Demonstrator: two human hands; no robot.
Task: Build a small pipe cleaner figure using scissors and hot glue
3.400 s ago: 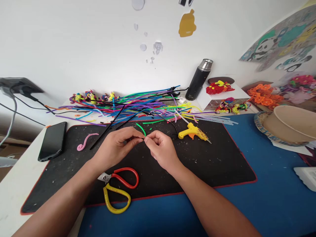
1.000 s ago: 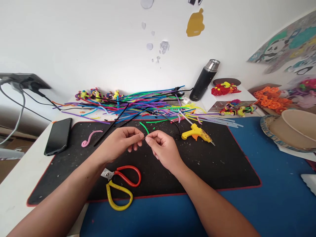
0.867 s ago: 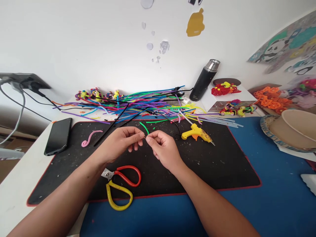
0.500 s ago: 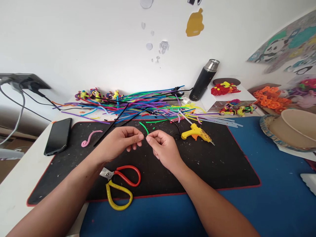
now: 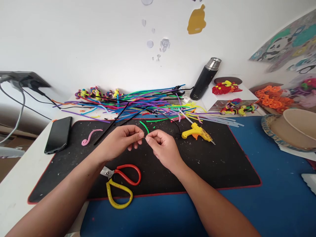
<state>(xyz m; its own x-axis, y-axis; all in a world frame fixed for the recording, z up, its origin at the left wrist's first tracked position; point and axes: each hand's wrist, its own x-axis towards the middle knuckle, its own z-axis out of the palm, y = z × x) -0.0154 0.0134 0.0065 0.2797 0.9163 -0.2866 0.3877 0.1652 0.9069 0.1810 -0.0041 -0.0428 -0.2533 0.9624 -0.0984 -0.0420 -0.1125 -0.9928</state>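
Over the middle of the black mat [image 5: 202, 168], my left hand [image 5: 129, 136] and my right hand [image 5: 159, 143] nearly meet at the fingertips. Each hand is closed in a pinch, and whatever they hold is too small to name. A short green stem [image 5: 144, 126] shows just beyond the right fingertips; whether it is held cannot be told. Left of my left hand lies a pink stem with a coiled end [image 5: 85, 142]. Scissors [image 5: 120, 176] with one red and one yellow handle lie below my left hand. To the right is a yellow glue gun [image 5: 196, 132].
A heap of colourful stems [image 5: 148, 105] lies along the wall, with small figures [image 5: 96, 93] behind it. A phone [image 5: 58, 135] is at the left. A black flask [image 5: 205, 79], orange pieces [image 5: 274, 98] and a round tray [image 5: 269, 138] stand at the right.
The camera view has shifted slightly. Both hands keep nearly the same pinched pose, fingertips close together.
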